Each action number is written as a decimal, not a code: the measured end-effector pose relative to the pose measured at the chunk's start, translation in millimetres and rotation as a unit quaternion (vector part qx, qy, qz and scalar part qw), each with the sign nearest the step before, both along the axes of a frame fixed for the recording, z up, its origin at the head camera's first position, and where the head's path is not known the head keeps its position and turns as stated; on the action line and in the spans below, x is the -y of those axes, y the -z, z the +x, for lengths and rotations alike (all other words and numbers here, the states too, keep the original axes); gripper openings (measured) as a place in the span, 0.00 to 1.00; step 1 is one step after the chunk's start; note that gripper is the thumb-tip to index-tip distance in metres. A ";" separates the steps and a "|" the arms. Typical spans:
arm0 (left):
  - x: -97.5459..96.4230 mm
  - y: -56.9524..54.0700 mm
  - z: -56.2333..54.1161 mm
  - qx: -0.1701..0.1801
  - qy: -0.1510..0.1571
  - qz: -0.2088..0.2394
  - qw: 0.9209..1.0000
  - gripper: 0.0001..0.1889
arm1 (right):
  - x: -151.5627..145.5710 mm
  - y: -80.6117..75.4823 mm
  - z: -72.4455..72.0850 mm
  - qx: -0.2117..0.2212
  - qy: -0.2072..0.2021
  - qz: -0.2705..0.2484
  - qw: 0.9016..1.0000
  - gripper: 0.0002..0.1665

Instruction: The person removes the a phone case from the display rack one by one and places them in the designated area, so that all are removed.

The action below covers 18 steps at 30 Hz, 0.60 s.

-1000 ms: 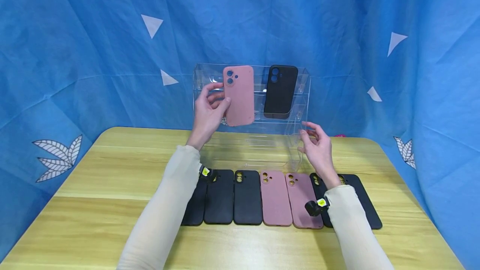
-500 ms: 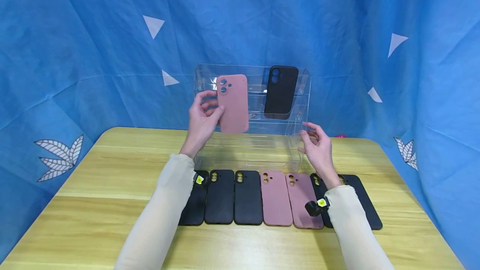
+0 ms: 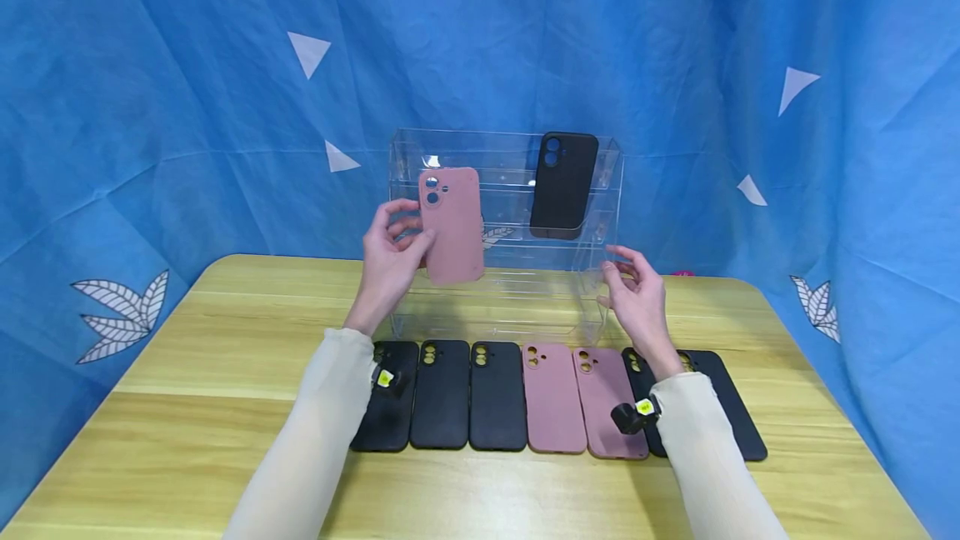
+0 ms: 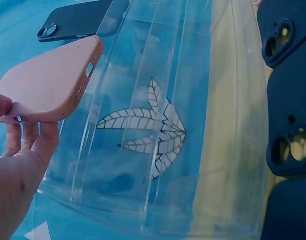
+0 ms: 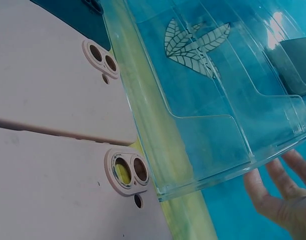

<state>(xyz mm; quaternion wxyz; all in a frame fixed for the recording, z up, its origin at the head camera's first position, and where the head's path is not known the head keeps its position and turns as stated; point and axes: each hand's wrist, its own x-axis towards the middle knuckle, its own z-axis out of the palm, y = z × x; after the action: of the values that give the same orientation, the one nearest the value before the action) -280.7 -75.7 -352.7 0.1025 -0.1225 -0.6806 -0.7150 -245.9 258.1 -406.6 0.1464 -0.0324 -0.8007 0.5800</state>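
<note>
My left hand [image 3: 386,269] pinches a pink phone case [image 3: 453,227] by its left edge, thumb on the back face. The case stands upright in the air before the left part of a clear acrylic display rack [image 3: 498,335]. In the left wrist view, fingers lie under the pink case [image 4: 47,75], its port edge facing the rack. A black phone case [image 3: 566,186] leans in the rack's upper right. My right hand [image 3: 637,298] is at the rack's right side; in the right wrist view its loosely bent fingers [image 5: 255,187] touch the side panel. The right thumb is hidden there.
On the wooden table [image 3: 187,407], a row of phone cases lies flat before the rack: black cases [image 3: 440,398] at left, two pink cases [image 3: 555,398] right of centre, black cases [image 3: 727,398] at right. A blue patterned curtain [image 3: 225,90] hangs behind.
My left hand has moved the pink phone case down and to the left, away from the rack's upper tiers. The right hand and the black case in the rack have stayed put.
</note>
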 end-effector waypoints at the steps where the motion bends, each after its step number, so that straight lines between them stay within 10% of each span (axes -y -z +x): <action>1: 1.6 1.0 1.0 0.001 0.002 0.001 1.000 0.21 | 0.0 -0.1 0.1 0.000 0.000 0.000 1.000 0.26; 18: 30.3 16.0 14.0 0.024 0.013 0.007 1.000 0.20 | 0.1 -0.2 -0.1 -0.003 -0.003 -0.003 1.000 0.27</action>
<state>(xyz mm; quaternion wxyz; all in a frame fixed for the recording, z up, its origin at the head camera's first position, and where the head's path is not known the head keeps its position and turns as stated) -266.6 -105.9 -368.7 0.0780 -0.1137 -0.6762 -0.7237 -246.0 258.0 -406.5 0.1466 -0.0285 -0.7986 0.5830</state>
